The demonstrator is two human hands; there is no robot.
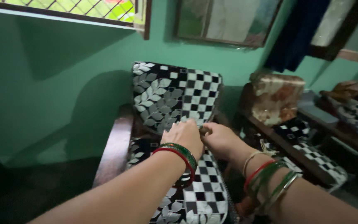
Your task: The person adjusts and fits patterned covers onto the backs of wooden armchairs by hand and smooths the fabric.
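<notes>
- Black-and-white patterned chair cover (175, 95), part leaf print and part checkerboard, is draped over the back and seat of a dark wooden armchair (114, 145); it lies in the middle of the view, against the green wall (42, 83).
- Left hand (184, 135) rests knuckles-up at the crease where the backrest meets the seat, fingers curled down into the cloth; they appear pressed onto or pinched on the fabric there, though the fingertips are hidden in the fold, so I cannot tell how firmly they are closed.
- Right hand (219, 139) sits just beside the left, almost touching it, at the same crease; its fingers are bent inward and seem to be closed on a bit of the cover, the tips again concealed.
- Judgement: both hands meet at the crease because that is where loose cloth gathers and can be tucked or pulled flat.
- Red and green bangles (183, 155) ring the left wrist; a similar set with a pale thread (270, 178) rings the right.
- A second seat (307, 153) with a matching checkered cover stands to the right, well apart from the hands.
- A floral cushion (276, 97) leans upright behind that seat.
- A barred window (83, 10) is set into the wall above.
</notes>
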